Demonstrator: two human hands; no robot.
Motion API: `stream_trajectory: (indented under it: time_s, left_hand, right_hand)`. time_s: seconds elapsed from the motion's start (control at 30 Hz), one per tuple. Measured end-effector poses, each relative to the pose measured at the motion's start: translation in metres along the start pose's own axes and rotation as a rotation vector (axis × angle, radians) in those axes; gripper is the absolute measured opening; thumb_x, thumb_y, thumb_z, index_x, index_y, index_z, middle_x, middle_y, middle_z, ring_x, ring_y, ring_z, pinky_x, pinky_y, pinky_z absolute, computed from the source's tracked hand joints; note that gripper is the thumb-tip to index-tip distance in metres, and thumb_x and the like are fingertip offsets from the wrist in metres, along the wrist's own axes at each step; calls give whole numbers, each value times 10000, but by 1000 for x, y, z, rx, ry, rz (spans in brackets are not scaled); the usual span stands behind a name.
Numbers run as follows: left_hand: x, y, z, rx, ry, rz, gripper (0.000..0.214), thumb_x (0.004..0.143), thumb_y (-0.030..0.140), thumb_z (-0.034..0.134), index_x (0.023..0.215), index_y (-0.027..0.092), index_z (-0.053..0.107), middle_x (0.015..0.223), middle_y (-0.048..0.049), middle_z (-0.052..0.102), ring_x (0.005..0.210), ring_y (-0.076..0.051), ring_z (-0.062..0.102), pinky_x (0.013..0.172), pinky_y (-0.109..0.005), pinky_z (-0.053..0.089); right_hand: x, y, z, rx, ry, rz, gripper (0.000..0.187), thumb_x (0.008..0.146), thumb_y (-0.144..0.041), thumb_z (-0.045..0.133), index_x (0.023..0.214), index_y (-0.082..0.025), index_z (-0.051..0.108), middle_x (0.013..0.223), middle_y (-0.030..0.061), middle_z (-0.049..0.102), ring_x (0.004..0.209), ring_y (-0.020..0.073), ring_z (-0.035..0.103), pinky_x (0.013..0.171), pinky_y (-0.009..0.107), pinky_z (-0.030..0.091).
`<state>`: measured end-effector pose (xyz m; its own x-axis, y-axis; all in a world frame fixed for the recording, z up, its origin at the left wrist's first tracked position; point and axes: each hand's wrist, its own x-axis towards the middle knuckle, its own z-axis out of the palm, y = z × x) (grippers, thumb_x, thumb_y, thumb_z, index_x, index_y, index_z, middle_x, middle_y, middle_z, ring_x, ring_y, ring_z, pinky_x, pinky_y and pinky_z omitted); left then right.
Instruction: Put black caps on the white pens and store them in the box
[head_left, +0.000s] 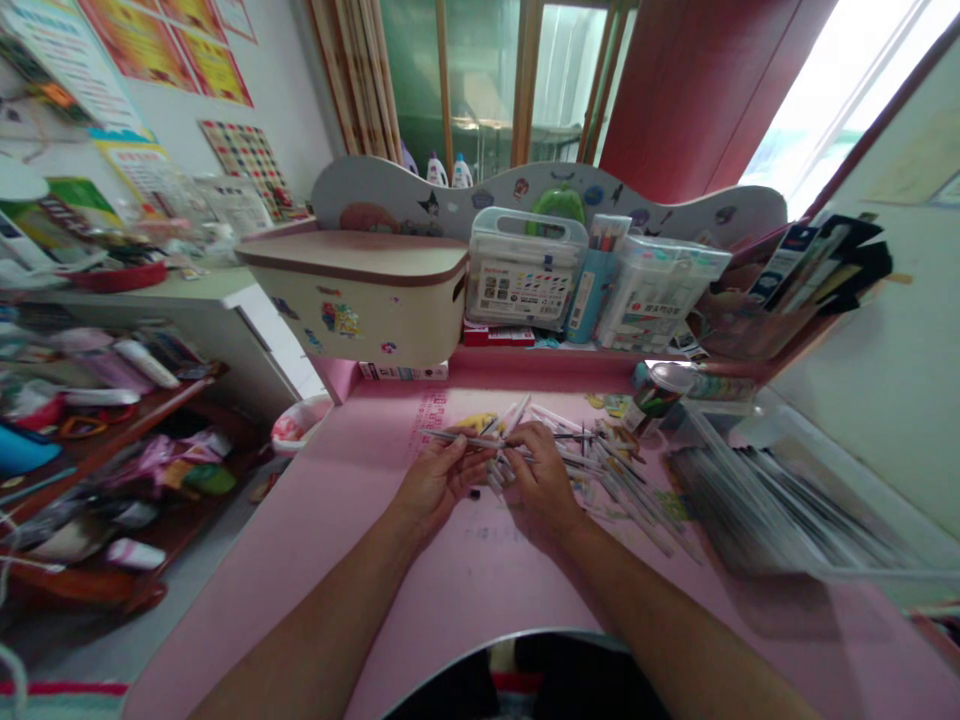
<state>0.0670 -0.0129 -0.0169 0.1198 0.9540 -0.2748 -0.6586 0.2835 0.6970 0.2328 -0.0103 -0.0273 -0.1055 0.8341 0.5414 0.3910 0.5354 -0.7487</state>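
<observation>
Both my hands rest on a pink desk among a scatter of several pens and markers. My left hand has its fingers closed round a thin grey pen that sticks out to the left. My right hand lies palm down over the pile, fingers curled on a few white pens. The hands almost touch each other at the fingertips.
On the raised shelf stand a cream box with a brown lid and clear marker cases. A clear tray of dark pens lies at the right. A small cup stands behind the pile. Cluttered shelves fill the left.
</observation>
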Motion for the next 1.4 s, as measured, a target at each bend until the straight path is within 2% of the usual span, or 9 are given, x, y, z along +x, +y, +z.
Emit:
stream_trajectory:
  time_s: [0.1, 0.27, 0.4, 0.53, 0.8, 0.97, 1.13, 1.27, 1.4]
  left_hand:
    - [2, 0, -2, 20, 15, 5, 70, 922, 107, 566, 978, 143, 589, 867, -92, 761, 753, -181, 754, 596, -253, 622]
    - [4, 3, -6, 52, 80, 87, 119, 936, 211, 551, 858, 131, 591, 781, -87, 731, 654, -161, 709, 554, -248, 583]
    - [1, 7, -4, 40, 97, 163, 159, 886, 288, 619, 821, 149, 575, 661, -22, 650, 582, -161, 660, 533, -266, 553]
    - [-3, 8, -1, 36, 30, 168, 183, 852, 320, 667, 875, 156, 588, 580, 30, 547, 484, -113, 538, 499, -238, 498]
    - [-5, 1, -5, 146, -43, 22, 247, 861, 406, 637, 878, 164, 588, 544, 69, 478, 366, -21, 246, 364, -126, 195]
    - [-9, -1, -2, 244, -75, -58, 257, 871, 400, 572, 914, 150, 612, 574, 49, 516, 366, -30, 237, 348, -146, 187]
    - [-14, -6, -1, 382, -141, -45, 211, 830, 344, 625, 948, 170, 607, 574, 63, 500, 373, -51, 298, 349, -178, 206]
    - [-18, -12, 4, 466, -176, -80, 221, 843, 332, 629, 983, 162, 625, 556, 69, 461, 404, -53, 320, 389, -181, 195]
    - [-21, -17, 7, 508, -179, -8, 186, 846, 324, 642, 886, 143, 642, 616, 38, 492, 498, -68, 383, 469, -191, 280]
  right_hand:
    - [0, 0, -2, -4, -3, 1, 101, 878, -201, 529, 934, -198, 614, 957, 61, 582, 963, 223, 519, 901, 388, 402]
    - [1, -2, -7, -67, 141, 90, 233, 877, -155, 441, 1041, -192, 602, 1036, 81, 584, 1014, 228, 520, 920, 387, 404]
    - [5, 6, -9, -302, -43, 130, 166, 857, -171, 496, 851, -182, 661, 918, 80, 597, 954, 241, 517, 903, 394, 371]
    - [3, 6, -7, -582, -214, 178, 153, 835, -210, 569, 867, -172, 714, 979, 115, 610, 1000, 276, 502, 906, 411, 337]
    - [-3, -4, -2, -702, -273, 192, 142, 827, -257, 618, 890, -176, 716, 1043, 135, 614, 1045, 290, 497, 932, 414, 337]
    - [-1, 2, -4, -505, -174, 216, 90, 758, -161, 596, 794, -169, 678, 976, 124, 604, 993, 280, 503, 926, 426, 366]
    - [6, -3, -7, 217, 80, 343, 44, 786, -221, 580, 814, -207, 611, 858, 42, 566, 842, 201, 536, 778, 342, 457]
    - [10, -11, -6, 626, 210, 535, 291, 803, -313, 605, 1092, -280, 603, 771, -47, 505, 589, 111, 467, 525, 228, 411]
    - [11, -13, -6, 855, 209, 700, 324, 759, -359, 696, 1063, -256, 648, 683, -56, 516, 549, 103, 489, 479, 207, 415]
